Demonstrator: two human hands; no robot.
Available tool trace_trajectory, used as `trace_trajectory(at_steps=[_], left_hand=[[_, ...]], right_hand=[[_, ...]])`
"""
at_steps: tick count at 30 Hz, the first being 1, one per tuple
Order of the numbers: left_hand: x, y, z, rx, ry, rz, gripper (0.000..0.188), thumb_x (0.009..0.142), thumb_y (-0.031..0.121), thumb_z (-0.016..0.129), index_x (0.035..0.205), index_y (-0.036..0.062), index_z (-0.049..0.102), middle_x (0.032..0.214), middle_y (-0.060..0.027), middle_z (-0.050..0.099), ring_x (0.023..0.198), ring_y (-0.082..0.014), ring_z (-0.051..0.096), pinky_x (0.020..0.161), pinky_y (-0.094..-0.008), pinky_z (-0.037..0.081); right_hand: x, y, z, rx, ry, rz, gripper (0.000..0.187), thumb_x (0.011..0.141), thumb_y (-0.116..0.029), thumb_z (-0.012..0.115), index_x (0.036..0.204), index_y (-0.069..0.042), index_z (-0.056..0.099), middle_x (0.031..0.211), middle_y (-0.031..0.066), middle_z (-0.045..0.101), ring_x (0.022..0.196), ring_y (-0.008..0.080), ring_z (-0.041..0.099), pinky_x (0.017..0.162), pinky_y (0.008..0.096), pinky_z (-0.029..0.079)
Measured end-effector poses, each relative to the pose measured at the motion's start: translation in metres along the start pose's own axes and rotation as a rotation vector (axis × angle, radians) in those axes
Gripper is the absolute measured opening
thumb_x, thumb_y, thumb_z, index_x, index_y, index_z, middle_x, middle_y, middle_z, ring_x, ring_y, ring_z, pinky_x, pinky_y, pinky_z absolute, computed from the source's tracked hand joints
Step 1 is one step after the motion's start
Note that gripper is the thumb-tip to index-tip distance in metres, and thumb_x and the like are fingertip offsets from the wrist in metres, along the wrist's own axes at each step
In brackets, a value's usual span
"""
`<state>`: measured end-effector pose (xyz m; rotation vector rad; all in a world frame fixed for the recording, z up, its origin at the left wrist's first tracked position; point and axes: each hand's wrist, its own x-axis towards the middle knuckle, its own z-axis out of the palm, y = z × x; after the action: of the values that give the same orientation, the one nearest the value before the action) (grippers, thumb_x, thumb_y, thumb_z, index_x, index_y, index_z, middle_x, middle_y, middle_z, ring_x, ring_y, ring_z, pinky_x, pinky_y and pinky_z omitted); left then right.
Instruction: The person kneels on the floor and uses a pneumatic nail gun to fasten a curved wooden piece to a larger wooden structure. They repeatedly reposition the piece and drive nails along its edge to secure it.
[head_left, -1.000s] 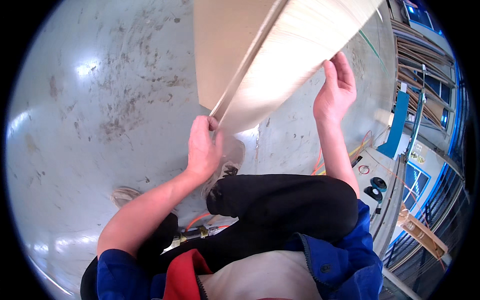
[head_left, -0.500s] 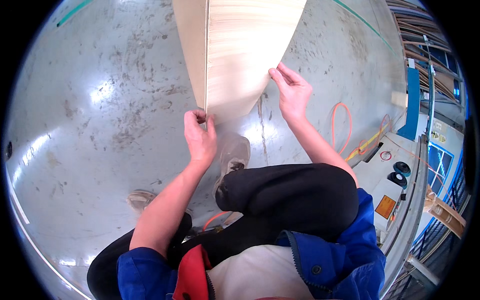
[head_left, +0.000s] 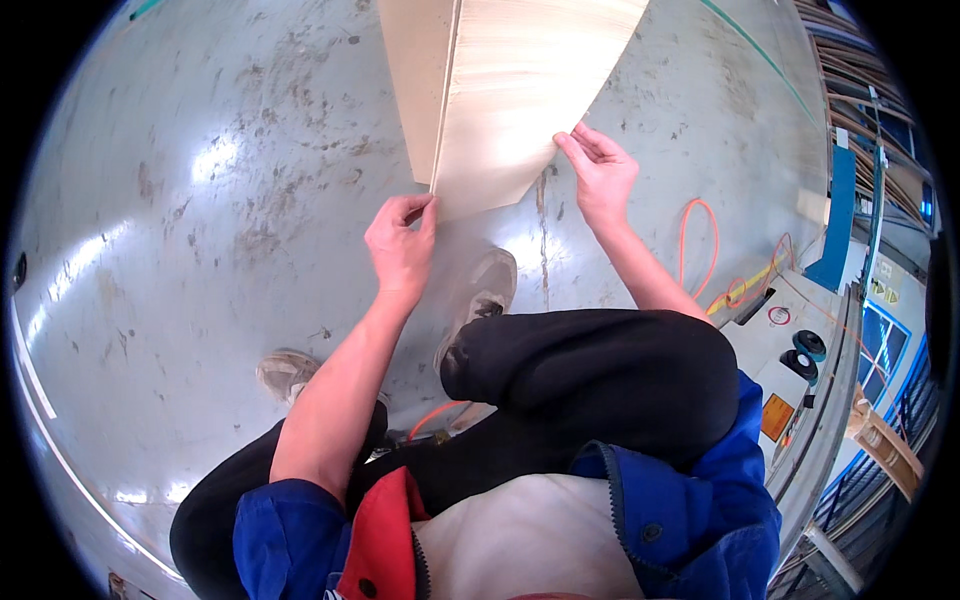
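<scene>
Scuffed grey floor (head_left: 190, 290) | pale, faintly streaked board (head_left: 530, 95), thin-edged | left hand (head_left: 401, 245), right hand (head_left: 604, 182): both pinching its edges

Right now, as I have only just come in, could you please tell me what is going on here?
Someone is holding a pale board over a grey floor. The left hand pinches its near left corner, while the right hand grips its right edge. The far end runs out of view. A second pale panel shows along the left side; I cannot tell whether the two are joined.
</scene>
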<state>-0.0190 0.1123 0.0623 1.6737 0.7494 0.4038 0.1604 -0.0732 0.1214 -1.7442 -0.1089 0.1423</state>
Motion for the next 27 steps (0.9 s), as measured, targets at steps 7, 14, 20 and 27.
trace_trajectory(at_steps=[7, 14, 20, 27], left_hand=[[-0.003, -0.013, 0.003, -0.007, -0.029, -0.001, 0.010, 0.090, 0.007, 0.080, 0.097, 0.0007, 0.076, 0.090, -0.0125, 0.076, 0.085, -0.0247, 0.077, 0.083, -0.0340, 0.062], [-0.006, -0.041, 0.005, 0.112, -0.159, -0.101, 0.018, 0.090, 0.010, 0.081, 0.104, 0.0003, 0.076, 0.098, -0.0155, 0.078, 0.090, -0.0270, 0.078, 0.087, -0.0359, 0.062], [-0.008, -0.039, 0.000, 0.154, -0.190, -0.102, 0.019, 0.088, 0.009, 0.082, 0.105, 0.0008, 0.078, 0.098, -0.0158, 0.078, 0.085, -0.0263, 0.077, 0.082, -0.0347, 0.062], [-0.025, -0.046, 0.018, 0.105, 0.039, -0.189, 0.020, 0.089, 0.011, 0.083, 0.106, 0.0038, 0.080, 0.098, -0.0134, 0.079, 0.086, -0.0256, 0.077, 0.078, -0.0347, 0.061]], right_hand=[[0.003, -0.008, -0.002, -0.090, -0.113, 0.015, 0.045, 0.090, -0.003, 0.084, 0.126, 0.013, 0.062, 0.119, 0.0215, 0.075, 0.109, 0.0218, 0.074, 0.097, 0.0334, 0.061], [0.001, -0.009, -0.001, -0.403, -0.323, 0.185, 0.061, 0.086, -0.009, 0.088, 0.133, 0.012, 0.054, 0.123, 0.0212, 0.073, 0.115, 0.0235, 0.072, 0.101, 0.0357, 0.059], [0.003, 0.014, -0.003, -0.481, -0.412, 0.245, 0.061, 0.084, -0.013, 0.090, 0.128, 0.011, 0.057, 0.119, 0.0194, 0.075, 0.111, 0.0229, 0.073, 0.097, 0.0358, 0.061], [-0.010, 0.064, 0.002, -0.366, -0.435, 0.309, 0.055, 0.082, -0.007, 0.091, 0.126, 0.007, 0.060, 0.116, 0.0131, 0.074, 0.104, 0.0184, 0.071, 0.091, 0.0337, 0.058]])
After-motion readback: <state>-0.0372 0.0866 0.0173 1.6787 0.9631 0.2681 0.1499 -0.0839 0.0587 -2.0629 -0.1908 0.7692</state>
